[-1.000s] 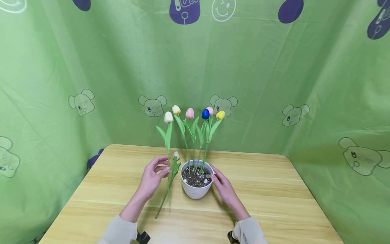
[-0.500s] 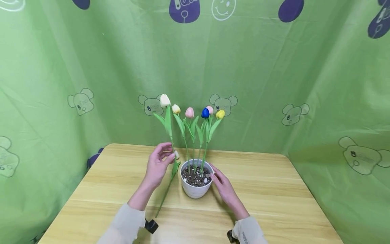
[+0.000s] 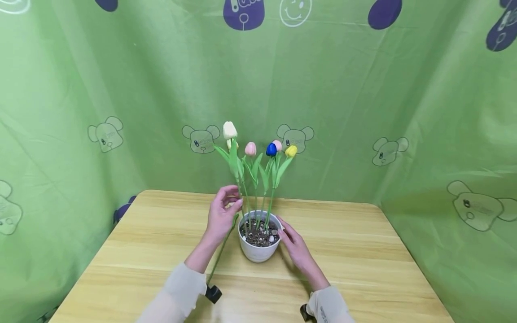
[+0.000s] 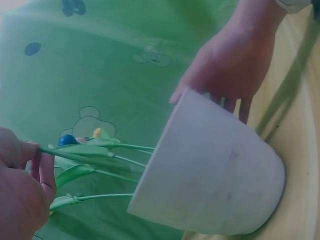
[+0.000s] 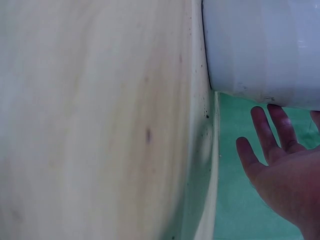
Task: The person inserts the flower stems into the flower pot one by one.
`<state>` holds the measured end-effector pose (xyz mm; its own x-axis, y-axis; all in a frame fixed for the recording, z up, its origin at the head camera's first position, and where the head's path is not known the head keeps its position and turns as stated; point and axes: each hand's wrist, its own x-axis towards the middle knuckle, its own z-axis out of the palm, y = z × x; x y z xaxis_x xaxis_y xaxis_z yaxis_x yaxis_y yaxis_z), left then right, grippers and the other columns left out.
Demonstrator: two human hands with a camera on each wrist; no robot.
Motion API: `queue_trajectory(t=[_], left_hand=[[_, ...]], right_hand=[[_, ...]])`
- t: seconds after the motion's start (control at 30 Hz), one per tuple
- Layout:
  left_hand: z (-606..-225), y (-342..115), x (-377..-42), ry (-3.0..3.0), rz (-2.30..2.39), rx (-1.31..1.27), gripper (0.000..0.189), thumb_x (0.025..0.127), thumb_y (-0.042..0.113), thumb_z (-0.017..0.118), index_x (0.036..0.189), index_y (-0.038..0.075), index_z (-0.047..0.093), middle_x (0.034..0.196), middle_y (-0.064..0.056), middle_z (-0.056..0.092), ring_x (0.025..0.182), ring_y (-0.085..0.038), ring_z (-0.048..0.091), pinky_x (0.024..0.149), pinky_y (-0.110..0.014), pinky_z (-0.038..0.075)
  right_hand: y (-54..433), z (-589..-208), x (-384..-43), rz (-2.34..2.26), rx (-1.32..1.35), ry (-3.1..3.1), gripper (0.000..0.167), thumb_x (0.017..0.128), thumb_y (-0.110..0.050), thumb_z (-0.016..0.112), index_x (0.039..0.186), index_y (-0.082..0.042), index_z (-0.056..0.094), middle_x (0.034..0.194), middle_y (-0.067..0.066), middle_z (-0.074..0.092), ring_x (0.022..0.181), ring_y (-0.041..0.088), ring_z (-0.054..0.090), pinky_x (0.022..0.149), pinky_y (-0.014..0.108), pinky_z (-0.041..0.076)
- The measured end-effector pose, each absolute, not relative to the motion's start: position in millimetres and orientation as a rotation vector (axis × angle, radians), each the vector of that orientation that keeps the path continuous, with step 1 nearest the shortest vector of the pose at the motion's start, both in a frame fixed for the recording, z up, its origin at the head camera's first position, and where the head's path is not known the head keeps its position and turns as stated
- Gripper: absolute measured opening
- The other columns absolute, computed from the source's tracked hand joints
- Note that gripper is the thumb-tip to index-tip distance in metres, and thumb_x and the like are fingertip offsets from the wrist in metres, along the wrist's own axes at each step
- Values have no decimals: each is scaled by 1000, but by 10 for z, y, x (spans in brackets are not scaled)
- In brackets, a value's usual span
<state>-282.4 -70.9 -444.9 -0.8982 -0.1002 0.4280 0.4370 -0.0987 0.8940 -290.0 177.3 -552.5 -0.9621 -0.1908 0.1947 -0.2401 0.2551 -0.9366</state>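
Pinched by the stem in my left hand [image 3: 221,215], a white artificial tulip [image 3: 230,130] stands upright over the left side of a white flower pot [image 3: 259,254]. Its bloom overlaps a pale yellow tulip behind it, and its stem's lower end is at the pot's left rim. Pink, blue and yellow tulips [image 3: 291,150] stand in the soil [image 3: 257,237]. My right hand [image 3: 298,249] rests against the pot's right side, thumb at the rim; in the right wrist view its fingers [image 5: 265,131] are fairly straight, tips at the pot wall.
Another tulip lies on the wooden table [image 3: 343,260] left of the pot, its stem [image 3: 219,260] partly behind my left arm and its bloom hidden by my hand. A green patterned curtain [image 3: 343,89] surrounds the table's back and sides.
My left hand has raised the white tulip, then carried it rightward to the pot, now covering the lying tulip's bloom. The right hand stays at the pot.
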Motion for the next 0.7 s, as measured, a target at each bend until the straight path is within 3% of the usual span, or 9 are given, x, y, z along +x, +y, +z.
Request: queue_trajectory(t=[0.23,0.4,0.7], left_hand=[[-4538,-683,-2827,-1841,-2037,-344,40,94,-10,64,133,-7,55,120,-26,61,103,-21,62,92,-30,63],[-4588,-666,-2839,-1863,-1996,-344,39,94,-9,65,131,-6,57,118,-23,64,104,-24,63,89,-21,61],[-4671,-640,-2865,-1903,-1931,-364,37,94,-6,66,131,-3,58,118,-21,65,105,-24,65,92,-22,61]], right_hand=[[1750,-5507,-2893,1846,424,-2456,50,109,-29,53,157,-16,45,162,18,41,149,43,39,124,58,30],[1752,-5507,-2899,1844,429,-2461,51,109,-31,53,157,-16,45,163,17,40,150,43,37,124,58,29],[1770,-5507,-2878,1827,419,-2458,50,109,-31,53,156,-17,46,162,16,43,149,42,40,124,59,30]])
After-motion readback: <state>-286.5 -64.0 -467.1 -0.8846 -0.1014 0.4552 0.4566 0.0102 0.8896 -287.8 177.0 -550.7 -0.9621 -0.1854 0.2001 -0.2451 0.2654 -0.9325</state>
